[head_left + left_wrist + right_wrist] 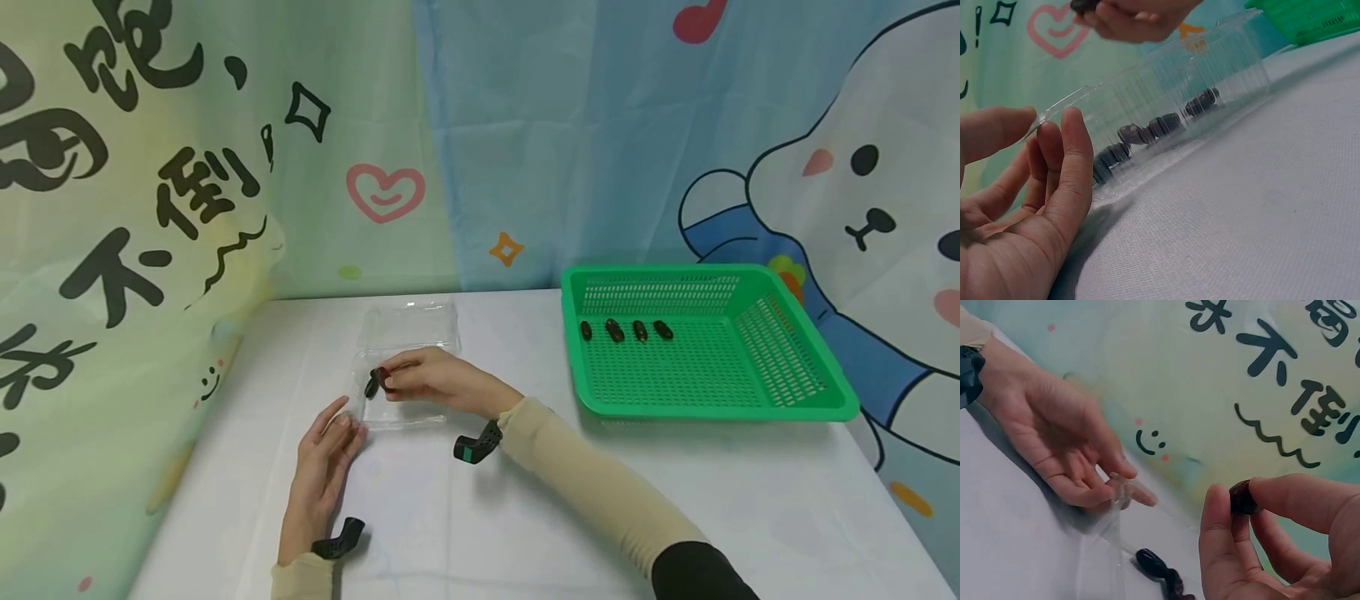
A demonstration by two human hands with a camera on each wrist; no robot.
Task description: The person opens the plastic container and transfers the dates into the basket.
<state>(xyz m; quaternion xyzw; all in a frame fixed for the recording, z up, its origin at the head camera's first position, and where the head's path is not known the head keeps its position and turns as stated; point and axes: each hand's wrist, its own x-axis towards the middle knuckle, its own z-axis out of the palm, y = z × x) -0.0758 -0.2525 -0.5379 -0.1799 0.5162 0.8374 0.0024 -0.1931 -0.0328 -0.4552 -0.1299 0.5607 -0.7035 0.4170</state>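
My right hand (438, 382) is over a clear plastic box (420, 412), pinching a dark, glossy date (1243, 499) between thumb and fingertips. At the near left corner of the box, my left hand (321, 458) pinches its rim with thumb and fingers, seen closely in the left wrist view. Inside, several dark dates (1163, 124) lie in a row along the bottom, seen through the ribbed wall. In the head view most of that row is hidden behind the right hand. The box's lid (408, 323) is folded back, away from me.
Right of the box stands a green perforated basket (720, 413); several dark dates (615, 331) lie in a row at its left side. A white cloth (487, 533) covers the table. Behind it hangs a printed curtain (517, 150).
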